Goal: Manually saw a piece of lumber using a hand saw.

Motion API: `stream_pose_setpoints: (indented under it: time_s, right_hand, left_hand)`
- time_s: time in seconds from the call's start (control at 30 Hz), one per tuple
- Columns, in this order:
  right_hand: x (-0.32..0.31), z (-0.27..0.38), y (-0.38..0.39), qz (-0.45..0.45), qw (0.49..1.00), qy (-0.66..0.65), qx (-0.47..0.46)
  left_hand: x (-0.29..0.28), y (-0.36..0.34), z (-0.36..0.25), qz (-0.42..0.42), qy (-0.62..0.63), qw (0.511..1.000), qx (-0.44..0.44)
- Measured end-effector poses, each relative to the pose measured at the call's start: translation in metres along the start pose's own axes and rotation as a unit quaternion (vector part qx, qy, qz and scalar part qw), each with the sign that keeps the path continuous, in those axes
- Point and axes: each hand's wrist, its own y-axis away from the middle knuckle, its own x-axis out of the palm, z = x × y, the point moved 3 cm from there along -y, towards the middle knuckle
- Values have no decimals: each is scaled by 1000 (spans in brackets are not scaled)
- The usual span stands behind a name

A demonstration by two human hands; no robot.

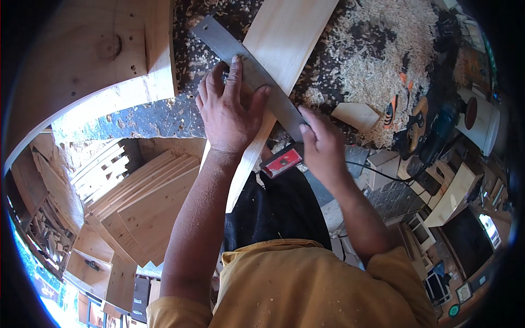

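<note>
At 10 o'clock a broad wooden panel (65, 60) spreads out, and at 8 o'clock lies a stack of thin boards (158, 202). My left forearm (199, 224) rises nearly straight from 7 o'clock to my left grip (232, 112) at 11 o'clock: knuckles up, fingers spread, clasping nothing, with index fingertip and thumb resting on the metal square (265, 85). Its blade slants from 11 toward 5 o'clock across a pale board (287, 41), which runs from 1 to 7 o'clock past the edge of the tabletop (186, 112). Near the blade's lower end sits a red-faced block (283, 161), just beside my right grip (326, 146). My right forearm (361, 213) angles up from an elbow at 4 o'clock; the fingers curl at the blade's edge, though I cannot tell whether they close on anything. Rightward, toward 2 o'clock, lie a wooden offcut (356, 116) and shavings (383, 63).
</note>
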Motion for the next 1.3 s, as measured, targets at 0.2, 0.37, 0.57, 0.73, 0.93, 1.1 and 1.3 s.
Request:
stream_pose_setpoints:
  time_s: [0.2,0.37,0.57,0.73,0.93,1.1,1.3]
  right_hand:
    - [-35,2,8,-69,992,-63,82]
    - [-160,-48,-20,-222,958,-1,179]
    - [-215,-129,-64,-319,919,-87,214]
    - [-217,-155,-62,-241,929,93,265]
    - [-220,-97,9,-224,956,44,187]
    - [-161,-52,100,-54,959,-92,264]
    - [-122,-70,150,-53,940,-123,314]
  left_hand:
    - [-21,17,15,-59,95,994,3]
    - [-54,115,60,-15,32,988,-149]
    - [-52,145,69,112,110,925,-346]
    - [-38,152,91,127,176,905,-366]
    - [-52,149,73,258,387,787,-405]
    - [-54,150,71,277,432,740,-435]
    - [-59,147,75,291,425,737,-437]
